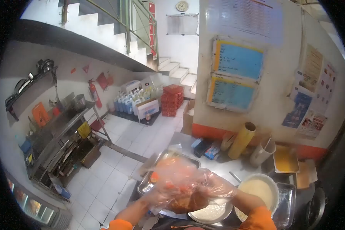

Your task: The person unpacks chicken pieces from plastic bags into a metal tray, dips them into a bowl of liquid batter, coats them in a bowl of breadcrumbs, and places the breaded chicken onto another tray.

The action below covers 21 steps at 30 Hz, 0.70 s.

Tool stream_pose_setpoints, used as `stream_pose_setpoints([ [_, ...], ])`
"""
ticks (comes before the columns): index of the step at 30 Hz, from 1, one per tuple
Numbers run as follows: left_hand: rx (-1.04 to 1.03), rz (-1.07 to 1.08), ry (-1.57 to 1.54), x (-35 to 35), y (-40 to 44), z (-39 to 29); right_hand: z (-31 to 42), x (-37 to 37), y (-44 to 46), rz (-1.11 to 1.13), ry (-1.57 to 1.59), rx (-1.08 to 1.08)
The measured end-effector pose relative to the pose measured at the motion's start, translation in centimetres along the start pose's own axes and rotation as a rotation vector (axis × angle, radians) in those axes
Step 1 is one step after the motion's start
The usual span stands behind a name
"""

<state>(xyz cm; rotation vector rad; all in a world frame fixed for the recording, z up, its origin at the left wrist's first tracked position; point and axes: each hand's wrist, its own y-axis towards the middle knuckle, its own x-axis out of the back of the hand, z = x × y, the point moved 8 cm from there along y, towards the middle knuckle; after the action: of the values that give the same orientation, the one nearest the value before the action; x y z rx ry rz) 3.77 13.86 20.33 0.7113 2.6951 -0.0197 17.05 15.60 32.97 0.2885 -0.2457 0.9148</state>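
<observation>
Both my hands wear thin clear plastic gloves and meet low in the middle of the head view. My left hand (165, 194) is smeared by motion, its fingers unclear, beside blurred orange-red food (174, 170). My right hand (214, 184) is closed, its fingers curled toward the same food; what it grips is hidden. Below the hands shows a brown rounded thing (189, 204), too blurred to name. Behind them lies a metal tray (193, 160) with orange pieces. A bowl of pale batter (211, 212) stands just under my right hand.
A larger bowl of cream-coloured mixture (258, 188) stands at right, near an empty-looking metal tray (286, 203) and a pan of yellow liquid (286, 161). A tall yellow cylinder (242, 141) and a white container (262, 151) line the wall. Tiled floor (99, 184) lies left.
</observation>
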Motion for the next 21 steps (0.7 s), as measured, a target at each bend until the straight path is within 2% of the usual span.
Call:
stream_pose_setpoints([
  [4,0.038,-0.068,0.088,0.6,-0.8,0.3,-1.9,0.3,-0.4,-0.023,-0.056,0.083],
  [6,0.055,-0.089,0.115,0.7,-1.3,0.5,-2.4,0.0,-0.3,-0.060,0.228,-0.054],
  [9,0.060,-0.105,0.149,0.7,-1.1,0.6,-4.3,-0.6,0.0,0.000,0.281,-0.126],
  [13,0.046,0.002,0.241,-0.4,0.0,0.0,-1.8,-0.1,0.1,-0.022,0.144,-0.033],
  [16,0.039,0.124,0.378,-1.2,0.5,-1.4,0.0,-0.2,-0.7,0.045,-0.045,0.041],
  [21,0.006,0.508,0.930,-4.2,0.6,-5.7,1.1,-0.9,-1.3,0.222,-0.338,0.120],
])
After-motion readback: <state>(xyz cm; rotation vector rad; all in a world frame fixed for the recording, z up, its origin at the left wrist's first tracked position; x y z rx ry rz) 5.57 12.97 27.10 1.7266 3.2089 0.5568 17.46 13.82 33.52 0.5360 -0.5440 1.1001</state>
